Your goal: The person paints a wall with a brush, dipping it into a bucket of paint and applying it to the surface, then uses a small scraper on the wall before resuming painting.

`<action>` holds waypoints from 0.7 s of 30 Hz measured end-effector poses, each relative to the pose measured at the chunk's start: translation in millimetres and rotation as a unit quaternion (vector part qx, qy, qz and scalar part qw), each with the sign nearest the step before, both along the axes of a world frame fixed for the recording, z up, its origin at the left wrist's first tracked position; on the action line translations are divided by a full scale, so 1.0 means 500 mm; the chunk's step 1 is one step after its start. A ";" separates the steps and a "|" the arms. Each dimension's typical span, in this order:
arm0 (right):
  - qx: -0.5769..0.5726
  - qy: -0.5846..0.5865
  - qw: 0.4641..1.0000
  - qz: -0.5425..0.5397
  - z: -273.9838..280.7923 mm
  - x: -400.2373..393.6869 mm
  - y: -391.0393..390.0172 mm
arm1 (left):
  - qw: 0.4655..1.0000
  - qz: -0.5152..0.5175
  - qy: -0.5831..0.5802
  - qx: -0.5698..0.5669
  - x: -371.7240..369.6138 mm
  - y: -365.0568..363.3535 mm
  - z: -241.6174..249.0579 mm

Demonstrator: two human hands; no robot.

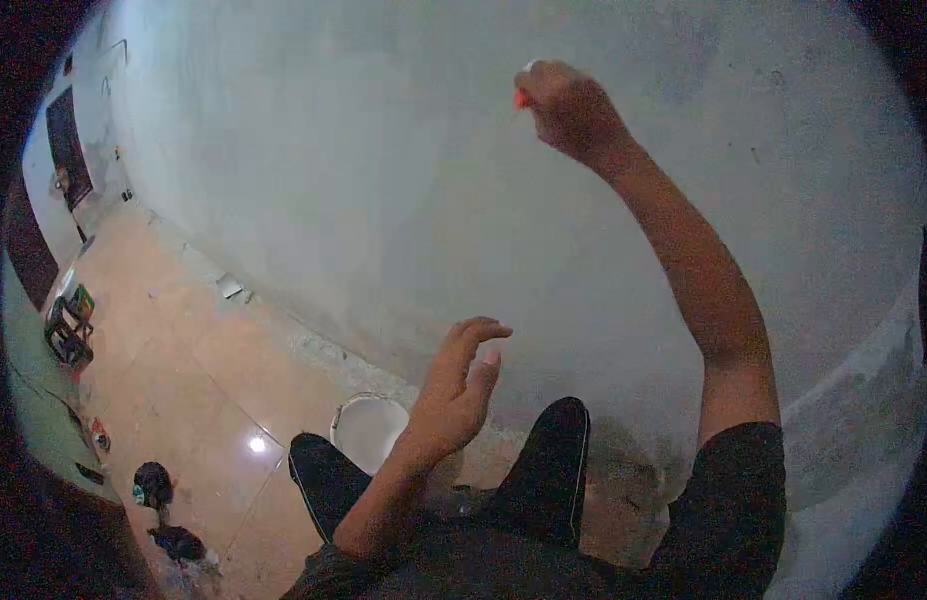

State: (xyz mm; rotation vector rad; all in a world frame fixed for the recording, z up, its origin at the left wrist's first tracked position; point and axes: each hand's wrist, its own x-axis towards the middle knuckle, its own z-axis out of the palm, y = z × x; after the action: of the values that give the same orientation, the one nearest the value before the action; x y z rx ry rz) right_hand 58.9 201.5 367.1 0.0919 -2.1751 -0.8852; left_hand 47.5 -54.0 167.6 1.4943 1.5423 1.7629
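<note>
High against the grey wall [383, 150], my right hand [578, 108] is closed around a small object with an orange-red part [522, 98] poking out. A whitish bit shows above the knuckles; the rest of it is covered by my fingers, so its kind cannot be made out. My left hand [461, 390] is in front of the lower wall, fingers apart and slightly curved, with nothing in it. Just below and left of that hand stands a round white bucket [368, 432], partly hidden by my forearm and knee.
My knees [548, 460] are bent close to the wall. Dusty tiled floor [198, 370] runs along the left. A small pale piece [230, 286] lies by the wall's foot. Dark items [153, 484] lie at lower left, and a black object [69, 330] stands farther back.
</note>
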 end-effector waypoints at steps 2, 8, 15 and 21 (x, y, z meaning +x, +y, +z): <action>0.042 -0.098 0.993 -0.049 -0.104 -0.019 0.026 | 1.000 0.001 -0.006 -0.009 0.002 0.001 0.001; -0.088 -0.256 0.963 -0.002 -0.366 0.008 0.025 | 1.000 -0.012 0.015 -0.010 -0.002 -0.006 -0.007; -0.326 -0.113 0.939 0.018 -0.154 -0.022 0.042 | 0.999 -0.025 -0.028 -0.031 -0.005 -0.013 -0.008; -0.022 0.065 0.997 0.045 -0.013 -0.007 -0.001 | 0.998 -0.039 -0.025 -0.035 0.002 -0.012 -0.012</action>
State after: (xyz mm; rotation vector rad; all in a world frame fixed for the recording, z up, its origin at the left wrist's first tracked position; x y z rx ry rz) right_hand 55.4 201.1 360.8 0.1067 -2.0514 -0.7703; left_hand 48.6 -60.1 161.7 1.4469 1.4844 1.6720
